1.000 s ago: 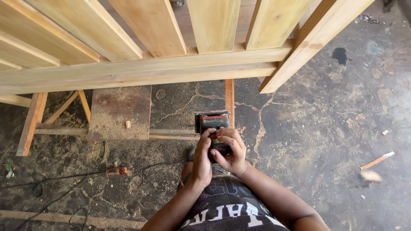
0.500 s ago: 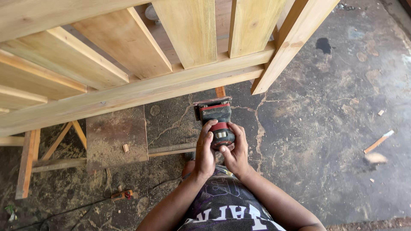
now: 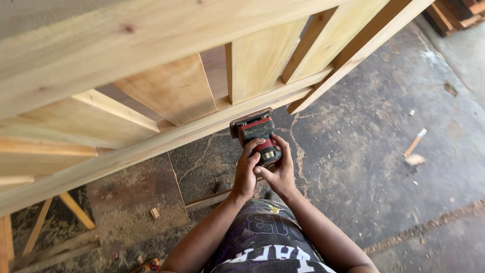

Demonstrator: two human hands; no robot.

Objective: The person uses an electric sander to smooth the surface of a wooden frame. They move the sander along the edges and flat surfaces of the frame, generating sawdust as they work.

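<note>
Head view: both hands, left hand (image 3: 246, 171) and right hand (image 3: 279, 168), wrap closed around a red-and-black handheld power sander (image 3: 255, 131), pressing its pad against the long pale wooden rail (image 3: 151, 146) of a slatted timber frame (image 3: 172, 86) above a sawdust-strewn concrete floor (image 3: 364, 126).

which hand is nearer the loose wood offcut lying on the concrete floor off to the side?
Right. The right hand grips the red-and-black power sander on the side toward the pale wood offcut; the left hand holds its far side.

Your only camera sat on your head and looked steeply down past your chest. It was close to the wooden frame (image 3: 166, 141), with the concrete floor (image 3: 384, 126) far below.
</note>
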